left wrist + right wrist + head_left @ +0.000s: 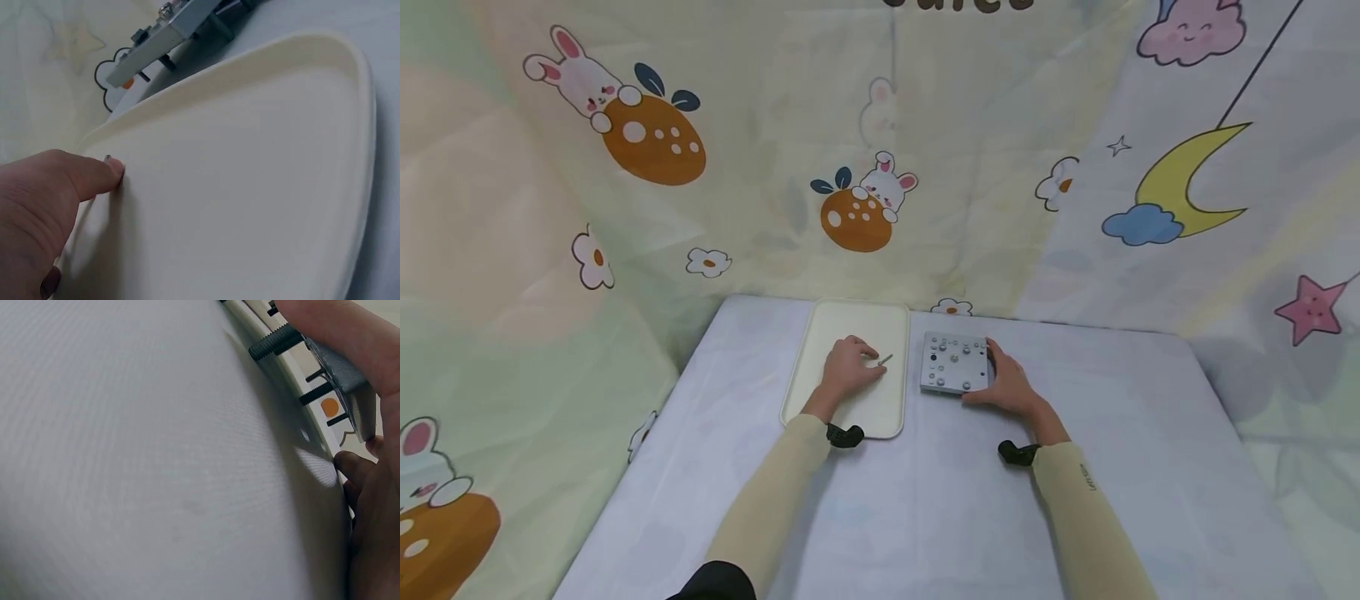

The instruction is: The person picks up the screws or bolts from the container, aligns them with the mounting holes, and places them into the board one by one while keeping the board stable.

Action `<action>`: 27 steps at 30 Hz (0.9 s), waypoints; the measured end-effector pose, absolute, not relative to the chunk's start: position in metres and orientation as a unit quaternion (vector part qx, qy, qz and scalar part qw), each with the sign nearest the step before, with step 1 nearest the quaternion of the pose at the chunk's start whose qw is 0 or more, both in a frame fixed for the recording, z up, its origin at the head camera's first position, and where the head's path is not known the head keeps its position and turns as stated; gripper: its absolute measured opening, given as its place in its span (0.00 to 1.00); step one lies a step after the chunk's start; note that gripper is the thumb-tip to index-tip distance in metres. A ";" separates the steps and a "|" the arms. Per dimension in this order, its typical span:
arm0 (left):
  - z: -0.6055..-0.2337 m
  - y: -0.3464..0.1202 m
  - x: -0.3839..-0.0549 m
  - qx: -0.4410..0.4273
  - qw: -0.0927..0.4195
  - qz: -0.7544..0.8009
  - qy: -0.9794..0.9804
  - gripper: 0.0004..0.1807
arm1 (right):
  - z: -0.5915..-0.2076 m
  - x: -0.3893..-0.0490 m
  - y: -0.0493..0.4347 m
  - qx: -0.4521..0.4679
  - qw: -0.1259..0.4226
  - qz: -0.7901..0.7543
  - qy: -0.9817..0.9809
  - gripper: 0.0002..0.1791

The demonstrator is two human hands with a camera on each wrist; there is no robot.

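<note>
Over the cream tray [850,321] at the left of the table, my left hand [847,367] pinches a small screw [885,360] between thumb and fingers. The left wrist view shows only a bit of it beside the thumb [100,175]. A grey metal block [955,363] with several bolts set in its top face lies right of the tray. My right hand [1009,385] grips this block by its right side, thumb at the near edge and fingers toward the far corner. In the right wrist view, threaded bolt ends [272,342] stick out below the block.
A white cloth covers the table [925,500]. The tray has a raised rim [369,125] and stands just left of the block. Behind the table hangs a printed curtain [760,167] with cartoon rabbits, a moon and flowers.
</note>
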State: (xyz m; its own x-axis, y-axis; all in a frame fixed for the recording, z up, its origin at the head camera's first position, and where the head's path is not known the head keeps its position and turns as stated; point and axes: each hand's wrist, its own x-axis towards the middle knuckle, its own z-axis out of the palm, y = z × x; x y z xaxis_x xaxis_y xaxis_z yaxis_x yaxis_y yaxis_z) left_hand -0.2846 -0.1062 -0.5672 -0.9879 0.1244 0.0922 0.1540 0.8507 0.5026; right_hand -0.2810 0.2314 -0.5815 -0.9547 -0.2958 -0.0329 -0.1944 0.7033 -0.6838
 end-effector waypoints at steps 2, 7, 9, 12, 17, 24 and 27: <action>-0.565 -0.102 -0.279 -0.044 0.029 -0.261 -0.964 0.15 | -0.582 -0.281 0.231 -0.135 0.066 -0.360 0.921 0.78; -0.562 -0.092 -0.269 0.022 0.037 -0.295 -0.955 0.11 | -0.582 -0.279 0.229 -0.135 0.070 -0.355 0.922 0.78; -0.562 -0.089 -0.267 0.038 0.044 -0.306 -0.950 0.10 | -0.581 -0.278 0.229 -0.134 0.072 -0.352 0.923 0.78; -0.562 -0.085 -0.266 0.052 0.056 -0.320 -0.944 0.09 | -0.578 -0.277 0.230 -0.129 0.072 -0.352 0.924 0.78; -0.563 -0.081 -0.266 0.055 0.069 -0.331 -0.940 0.08 | -0.580 -0.277 0.232 -0.118 0.075 -0.351 0.926 0.78; -0.565 -0.081 -0.265 0.046 0.063 -0.324 -0.943 0.08 | -0.580 -0.275 0.231 -0.125 0.067 -0.358 0.923 0.77; -0.567 -0.083 -0.267 0.022 0.075 -0.330 -0.941 0.07 | -0.579 -0.274 0.231 -0.127 0.064 -0.359 0.922 0.77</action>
State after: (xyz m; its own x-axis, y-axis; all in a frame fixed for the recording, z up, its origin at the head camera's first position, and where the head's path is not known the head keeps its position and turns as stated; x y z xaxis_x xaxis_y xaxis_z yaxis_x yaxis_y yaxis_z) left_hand -0.2667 -0.0826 -0.5674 -0.9879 -0.0909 0.1258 0.0077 0.7806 0.6250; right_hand -0.2741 0.2315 -0.5791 -0.9593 -0.2811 -0.0266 -0.1892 0.7099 -0.6784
